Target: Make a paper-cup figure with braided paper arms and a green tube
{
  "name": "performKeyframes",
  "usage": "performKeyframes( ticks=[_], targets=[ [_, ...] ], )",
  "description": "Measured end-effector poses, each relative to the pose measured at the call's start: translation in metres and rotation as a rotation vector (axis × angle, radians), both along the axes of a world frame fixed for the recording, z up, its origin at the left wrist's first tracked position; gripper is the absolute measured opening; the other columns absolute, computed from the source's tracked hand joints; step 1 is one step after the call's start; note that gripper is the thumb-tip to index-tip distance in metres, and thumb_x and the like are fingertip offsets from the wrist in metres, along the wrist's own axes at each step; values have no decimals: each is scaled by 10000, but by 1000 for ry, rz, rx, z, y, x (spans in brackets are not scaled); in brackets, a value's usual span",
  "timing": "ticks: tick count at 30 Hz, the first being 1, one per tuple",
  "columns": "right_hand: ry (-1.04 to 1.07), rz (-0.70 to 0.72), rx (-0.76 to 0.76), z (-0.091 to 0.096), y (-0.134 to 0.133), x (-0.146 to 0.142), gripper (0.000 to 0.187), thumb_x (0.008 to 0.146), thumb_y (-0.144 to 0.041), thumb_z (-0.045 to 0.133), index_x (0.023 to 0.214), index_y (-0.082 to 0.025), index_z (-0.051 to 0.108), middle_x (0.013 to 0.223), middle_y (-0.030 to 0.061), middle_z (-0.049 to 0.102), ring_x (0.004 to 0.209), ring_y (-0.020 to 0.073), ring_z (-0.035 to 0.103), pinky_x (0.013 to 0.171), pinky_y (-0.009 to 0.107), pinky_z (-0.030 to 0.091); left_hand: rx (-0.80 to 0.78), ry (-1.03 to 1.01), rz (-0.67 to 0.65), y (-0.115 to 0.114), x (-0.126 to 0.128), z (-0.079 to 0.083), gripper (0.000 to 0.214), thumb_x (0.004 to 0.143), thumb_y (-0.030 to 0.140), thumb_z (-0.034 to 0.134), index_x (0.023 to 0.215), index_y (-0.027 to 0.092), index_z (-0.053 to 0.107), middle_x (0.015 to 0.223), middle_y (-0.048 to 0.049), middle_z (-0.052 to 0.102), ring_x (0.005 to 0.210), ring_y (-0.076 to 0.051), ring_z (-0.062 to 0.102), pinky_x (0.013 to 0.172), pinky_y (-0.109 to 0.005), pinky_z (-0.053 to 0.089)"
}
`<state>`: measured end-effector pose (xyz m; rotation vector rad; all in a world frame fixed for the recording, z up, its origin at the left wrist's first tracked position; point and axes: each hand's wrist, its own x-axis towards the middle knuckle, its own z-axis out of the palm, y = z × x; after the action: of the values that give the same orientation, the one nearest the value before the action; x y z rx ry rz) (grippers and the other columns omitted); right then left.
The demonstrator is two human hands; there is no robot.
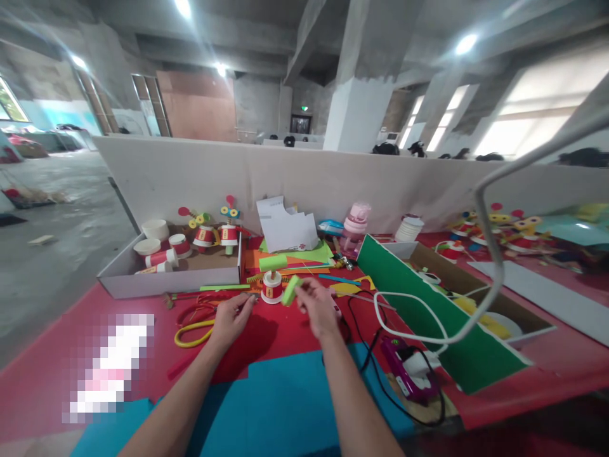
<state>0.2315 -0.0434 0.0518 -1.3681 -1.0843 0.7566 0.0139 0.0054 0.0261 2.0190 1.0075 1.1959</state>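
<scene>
My right hand point(318, 308) pinches a short light-green paper roll point(291, 291) between thumb and fingers, held just above the table. Close to its left, a red and white paper cup point(272, 289) stands upside down, with a small brownish piece on top. My left hand point(233, 318) is to the left of the cup, thumb and fingertips together. Whatever they hold is too small to make out. Beside that hand lie yellow-handled scissors point(194, 333) and a thin green strip point(224, 287). A longer green roll point(273, 263) rests behind the cup.
At left, a white box point(171, 282) holds paper cups and finished cup figures. A green-sided box point(442, 317) stands at right, with a white bent lamp arm point(495, 254) across it. Near it sits a purple power strip point(409, 371) with cables. Blue sheets point(290, 400) cover the front.
</scene>
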Motion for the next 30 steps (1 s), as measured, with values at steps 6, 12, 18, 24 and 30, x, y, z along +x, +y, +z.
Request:
performKeyframes(
  ticks=[6, 12, 18, 24, 30],
  targets=[
    [678, 409, -14, -25, -2, -67, 326, 662, -375, 767, 790, -189, 532, 518, -91, 468, 415, 44, 348, 392, 167, 190, -555, -414, -179, -4, 6, 0, 392, 818, 497, 597, 922, 129, 683, 647, -11, 592, 599, -129, 524, 587, -234, 419],
    [621, 346, 12, -41, 1, -55, 271, 681, -371, 761, 774, -194, 578, 519, -81, 490, 422, 50, 375, 399, 180, 251, -696, -440, -345, -9, 10, 2, 320, 801, 443, 646, 897, 137, 656, 682, -10, 592, 588, -113, 521, 552, -218, 423],
    [534, 291, 46, -44, 4, -51, 246, 703, -369, 734, 740, -190, 570, 521, -78, 488, 439, 62, 404, 431, 194, 313, -586, -288, -333, -5, 10, -3, 226, 748, 332, 715, 782, 146, 593, 620, 24, 558, 546, -94, 516, 572, -216, 434],
    [392, 261, 66, -44, 3, -51, 233, 719, -368, 710, 796, -187, 586, 600, -64, 528, 473, 71, 449, 463, 200, 358, -541, -232, -262, -1, 7, -4, 247, 751, 365, 697, 765, 151, 574, 611, 42, 503, 548, -79, 470, 537, -194, 398],
    [251, 307, 50, -51, 6, -49, 221, 732, -380, 690, 763, -174, 617, 583, -50, 534, 465, 77, 434, 461, 205, 339, -579, -172, -349, -4, 10, -6, 289, 762, 421, 673, 818, 155, 577, 659, 29, 538, 572, -89, 493, 531, -200, 413]
  ],
)
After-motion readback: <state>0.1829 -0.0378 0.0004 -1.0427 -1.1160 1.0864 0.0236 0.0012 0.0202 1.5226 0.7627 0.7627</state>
